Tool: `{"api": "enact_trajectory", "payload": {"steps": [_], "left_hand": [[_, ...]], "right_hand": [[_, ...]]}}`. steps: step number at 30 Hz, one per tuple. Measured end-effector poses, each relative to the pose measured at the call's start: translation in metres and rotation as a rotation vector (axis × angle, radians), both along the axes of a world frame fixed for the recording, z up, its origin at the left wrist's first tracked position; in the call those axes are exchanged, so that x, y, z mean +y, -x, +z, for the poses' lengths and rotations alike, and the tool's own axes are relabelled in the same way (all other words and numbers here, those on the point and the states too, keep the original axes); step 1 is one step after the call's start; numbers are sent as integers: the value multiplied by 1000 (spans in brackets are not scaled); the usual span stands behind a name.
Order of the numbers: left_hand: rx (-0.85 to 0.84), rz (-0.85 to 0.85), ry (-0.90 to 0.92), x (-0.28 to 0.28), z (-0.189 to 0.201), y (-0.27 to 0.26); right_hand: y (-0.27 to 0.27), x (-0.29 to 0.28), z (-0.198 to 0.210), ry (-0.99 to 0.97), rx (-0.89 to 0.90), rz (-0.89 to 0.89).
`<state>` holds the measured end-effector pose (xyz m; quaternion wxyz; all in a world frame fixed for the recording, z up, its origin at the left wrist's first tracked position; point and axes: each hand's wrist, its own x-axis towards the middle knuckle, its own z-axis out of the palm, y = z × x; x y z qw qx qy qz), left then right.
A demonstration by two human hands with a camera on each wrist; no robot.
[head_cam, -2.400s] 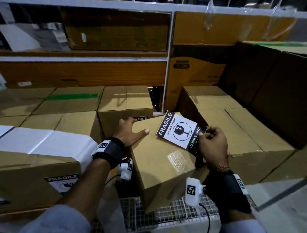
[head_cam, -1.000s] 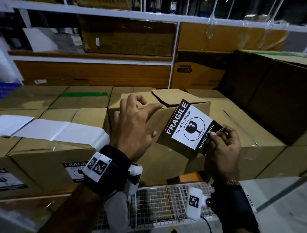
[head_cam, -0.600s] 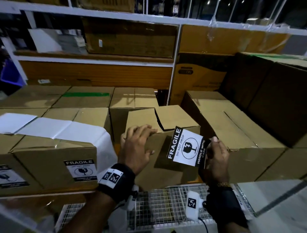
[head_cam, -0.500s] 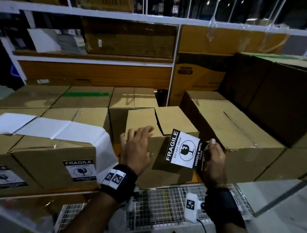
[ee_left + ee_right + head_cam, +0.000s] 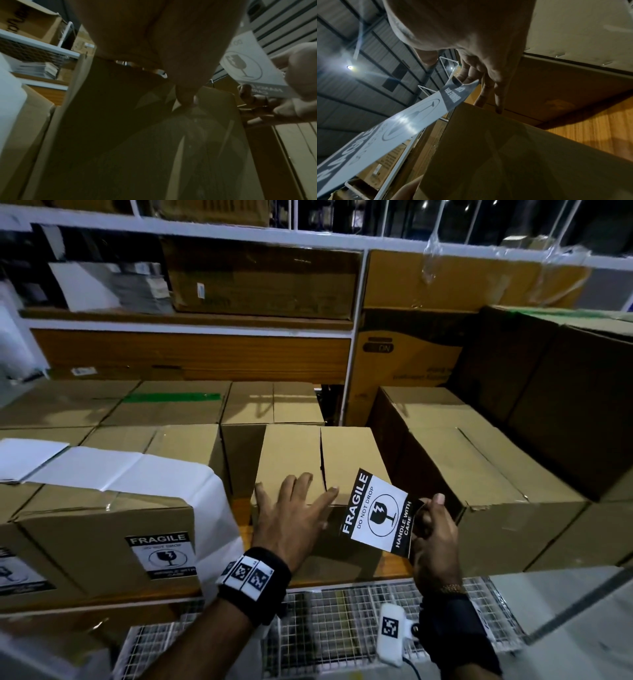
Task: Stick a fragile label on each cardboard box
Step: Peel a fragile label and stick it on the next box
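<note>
Nearest, at lower centre, the left hand (image 5: 291,522) lies with straight fingers spread on the front top edge of a plain brown cardboard box (image 5: 308,460). Just right, the right hand (image 5: 433,537) pinches a black-and-white fragile label (image 5: 378,513), held tilted before the box. Farther left sits a brown labelled box (image 5: 102,546).

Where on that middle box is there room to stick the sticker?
The front of the middle box is bare below the left hand and the label, down to the shelf edge. Its top is crowded near the front, where the left hand lies. The left box already has a label.
</note>
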<state>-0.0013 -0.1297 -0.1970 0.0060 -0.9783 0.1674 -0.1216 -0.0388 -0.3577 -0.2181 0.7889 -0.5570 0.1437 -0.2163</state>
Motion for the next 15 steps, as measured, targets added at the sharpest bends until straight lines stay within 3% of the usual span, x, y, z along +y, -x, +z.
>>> {"api": "enact_trajectory", "payload": {"steps": [15], "left_hand": [[37,-23,101,8,-4,0]], "right_hand": [[-4,6,-9,47,-77,31]]}}
